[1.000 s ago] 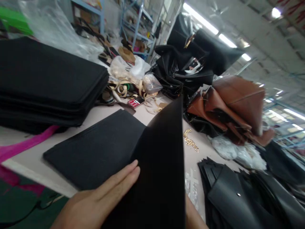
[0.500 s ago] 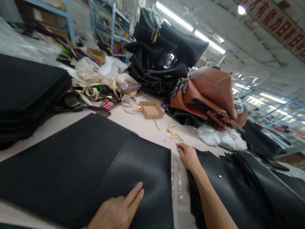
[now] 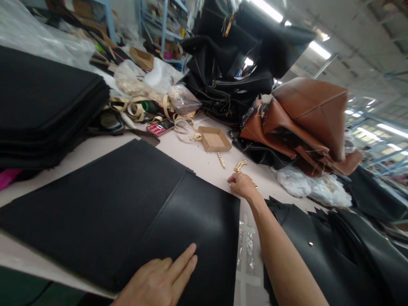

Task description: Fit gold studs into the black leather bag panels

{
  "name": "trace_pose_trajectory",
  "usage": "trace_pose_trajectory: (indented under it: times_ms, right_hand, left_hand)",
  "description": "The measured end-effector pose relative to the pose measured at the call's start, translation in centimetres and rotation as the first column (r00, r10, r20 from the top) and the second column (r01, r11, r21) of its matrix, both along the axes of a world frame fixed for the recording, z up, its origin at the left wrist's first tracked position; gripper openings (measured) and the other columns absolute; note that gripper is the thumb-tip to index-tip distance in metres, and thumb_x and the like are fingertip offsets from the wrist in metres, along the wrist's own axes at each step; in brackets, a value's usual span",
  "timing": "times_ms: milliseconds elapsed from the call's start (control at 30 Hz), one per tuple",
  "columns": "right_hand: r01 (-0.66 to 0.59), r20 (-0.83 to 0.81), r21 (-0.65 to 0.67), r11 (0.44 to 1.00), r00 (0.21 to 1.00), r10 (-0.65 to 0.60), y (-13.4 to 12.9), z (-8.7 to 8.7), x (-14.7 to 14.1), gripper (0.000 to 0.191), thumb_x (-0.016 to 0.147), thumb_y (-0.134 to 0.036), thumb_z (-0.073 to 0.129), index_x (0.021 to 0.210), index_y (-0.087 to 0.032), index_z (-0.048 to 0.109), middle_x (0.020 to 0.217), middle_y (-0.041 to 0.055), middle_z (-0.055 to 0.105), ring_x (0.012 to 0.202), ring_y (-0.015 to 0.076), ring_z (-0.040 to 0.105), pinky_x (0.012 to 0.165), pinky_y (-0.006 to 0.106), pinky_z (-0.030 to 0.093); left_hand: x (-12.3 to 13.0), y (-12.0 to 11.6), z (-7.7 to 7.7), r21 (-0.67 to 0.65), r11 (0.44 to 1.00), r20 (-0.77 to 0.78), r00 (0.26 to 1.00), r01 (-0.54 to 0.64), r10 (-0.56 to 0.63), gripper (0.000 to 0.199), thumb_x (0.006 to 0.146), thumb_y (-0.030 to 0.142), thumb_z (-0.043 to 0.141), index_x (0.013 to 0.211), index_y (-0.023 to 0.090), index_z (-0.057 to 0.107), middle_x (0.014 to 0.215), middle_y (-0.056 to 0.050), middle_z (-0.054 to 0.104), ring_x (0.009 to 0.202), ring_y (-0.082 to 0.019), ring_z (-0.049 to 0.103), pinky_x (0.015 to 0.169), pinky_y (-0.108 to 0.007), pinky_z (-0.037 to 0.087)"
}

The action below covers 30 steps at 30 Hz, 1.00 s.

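Observation:
My left hand [image 3: 156, 278] lies on a black leather panel [image 3: 204, 212], with the index and middle fingers stretched out flat on its smooth face. Beyond the panel's far right corner, my right hand [image 3: 242, 185] is low over the table, fingertips pinched together; whatever is between them is too small to make out. Right behind that hand is a group of small gold metal pieces [image 3: 239, 165], partly covered by it. A short row of similar gold pieces [image 3: 221, 160] lies near an open cardboard box [image 3: 215, 140].
A thick stack of black panels [image 3: 47, 97] stands at the left. More black leather pieces [image 3: 296, 238] lie at the right, one bearing a small shiny stud [image 3: 310, 244]. Black bags [image 3: 229, 63] and brown bags [image 3: 312, 110] are piled behind. A red calculator [image 3: 160, 127] sits near tangled straps.
My right hand has moved left, from beside the gold pieces to in front of them, and now covers part of them. My left hand stays on the panel. The view has shifted.

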State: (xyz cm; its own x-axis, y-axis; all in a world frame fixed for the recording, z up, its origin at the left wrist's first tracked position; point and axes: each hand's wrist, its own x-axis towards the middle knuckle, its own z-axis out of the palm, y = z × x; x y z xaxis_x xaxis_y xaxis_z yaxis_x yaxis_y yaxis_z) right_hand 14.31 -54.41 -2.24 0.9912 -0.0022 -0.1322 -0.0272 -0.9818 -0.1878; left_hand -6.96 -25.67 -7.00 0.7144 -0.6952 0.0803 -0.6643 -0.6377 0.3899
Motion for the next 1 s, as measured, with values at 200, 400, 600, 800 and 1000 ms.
trace_pose_trajectory:
  times_ms: [200, 400, 600, 800, 1000]
  right_hand:
    - [0.034, -0.040, 0.033, 0.999, 0.999, -0.033, -0.3, 0.3, 0.4, 0.010, 0.089, -0.021, 0.070, 0.082, -0.014, 0.071, 0.085, 0.0043, 0.072, 0.089, 0.0207, 0.069, 0.087, 0.039, 0.054]
    - [0.038, -0.064, 0.257, 0.966, 0.998, -0.023, 2.2, 0.6, -5.4, 0.021, 0.087, -0.022, 0.056, 0.092, -0.012, 0.075, 0.071, 0.0043, 0.072, 0.070, 0.0194, 0.069, 0.067, 0.030, 0.053]
    - [0.002, -0.235, 0.551, 0.834, 0.960, 0.153, 6.5, -0.1, -15.8, 0.019, 0.090, -0.031, 0.058, 0.092, -0.019, 0.073, 0.074, 0.0000, 0.070, 0.068, 0.0156, 0.064, 0.063, 0.026, 0.048]
    - [-0.070, -0.178, 0.499, 0.864, 0.967, 0.182, 8.2, 0.3, -18.1, 0.015, 0.092, -0.023, 0.058, 0.090, -0.022, 0.073, 0.087, 0.0001, 0.072, 0.082, 0.0167, 0.065, 0.076, 0.027, 0.045]
    - [-0.072, -0.200, 0.441, 0.895, 0.964, 0.176, 8.9, 0.6, -17.3, 0.013, 0.090, -0.022, 0.060, 0.088, -0.021, 0.074, 0.085, 0.0004, 0.073, 0.081, 0.0173, 0.066, 0.075, 0.028, 0.044]
  left_hand:
    - [0.2, -0.3, 2.0, 0.111, 0.989, -0.080, 0.993, 0.100, -0.092, 0.072, 0.083, 0.029, 0.072, 0.148, 0.009, 0.048, 0.155, -0.018, 0.042, 0.096, -0.033, 0.068, 0.081, -0.048, 0.058]
    - [0.0, 0.1, 1.3, 0.032, 0.993, -0.019, 0.993, 0.116, -0.116, 0.067, 0.089, 0.038, 0.067, 0.146, 0.007, 0.048, 0.151, -0.017, 0.051, 0.096, -0.031, 0.066, 0.080, -0.046, 0.056]
    - [0.0, 0.2, 0.8, -0.034, 0.995, 0.105, 0.990, 0.094, -0.090, 0.063, 0.093, 0.051, 0.058, 0.140, 0.009, 0.054, 0.141, -0.014, 0.061, 0.091, -0.028, 0.066, 0.073, -0.042, 0.054]
    - [-0.1, 0.3, 0.8, -0.023, 0.996, 0.151, 0.985, 0.091, -0.087, 0.063, 0.093, 0.054, 0.057, 0.137, 0.009, 0.056, 0.137, -0.012, 0.063, 0.086, -0.026, 0.063, 0.069, -0.040, 0.052]
    - [0.0, 0.4, 0.8, -0.034, 0.994, 0.158, 0.983, 0.100, -0.093, 0.063, 0.093, 0.054, 0.056, 0.136, 0.008, 0.055, 0.130, -0.011, 0.066, 0.085, -0.025, 0.062, 0.067, -0.041, 0.051]
